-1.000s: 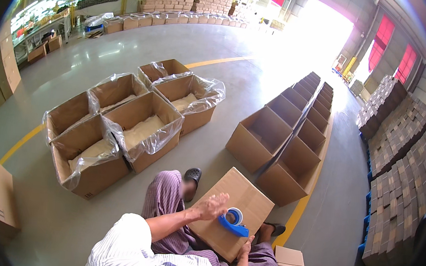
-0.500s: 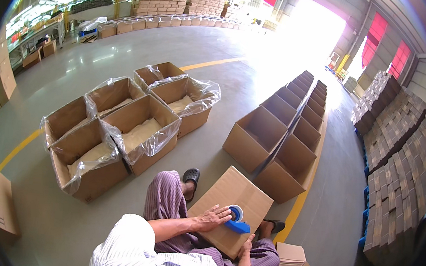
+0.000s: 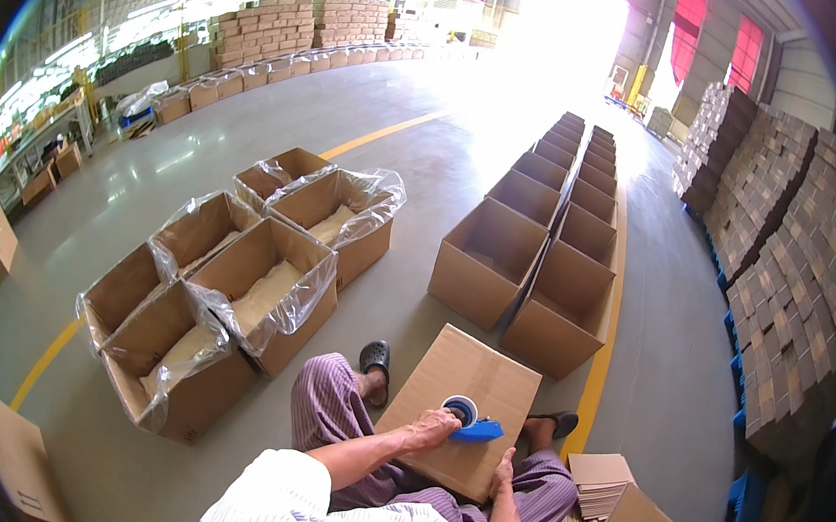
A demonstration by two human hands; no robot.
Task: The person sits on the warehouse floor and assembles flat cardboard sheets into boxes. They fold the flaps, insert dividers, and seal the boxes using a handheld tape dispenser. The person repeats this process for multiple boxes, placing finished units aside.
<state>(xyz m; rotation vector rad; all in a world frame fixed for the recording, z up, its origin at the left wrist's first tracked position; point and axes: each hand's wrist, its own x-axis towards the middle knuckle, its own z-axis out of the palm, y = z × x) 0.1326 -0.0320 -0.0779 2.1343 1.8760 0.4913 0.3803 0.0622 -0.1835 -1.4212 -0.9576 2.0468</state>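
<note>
A closed cardboard box (image 3: 459, 362) rests tilted across my lap between my knees. On its top lies a blue tape dispenser (image 3: 476, 431) with a roll of tape (image 3: 461, 409) in it. My left hand (image 3: 432, 427) comes in from the left, its fingers curled at the dispenser beside the roll; part of the grip is hidden. At the near right edge of the box, my right hand (image 3: 502, 474) holds the cardboard, with the thumb side up and the other fingers partly hidden.
Left ahead stand several open boxes lined with clear plastic (image 3: 263, 293). Two rows of open boxes (image 3: 497, 257) run away ahead. A stack of flat cardboard pieces (image 3: 602, 482) lies by my right knee. Palletted carton stacks (image 3: 782, 250) line the right side.
My left hand has gone from lying flat with fingers stretched to curling round the dispenser. The dispenser has turned slightly. My right hand still holds the box edge; the whole view has shifted.
</note>
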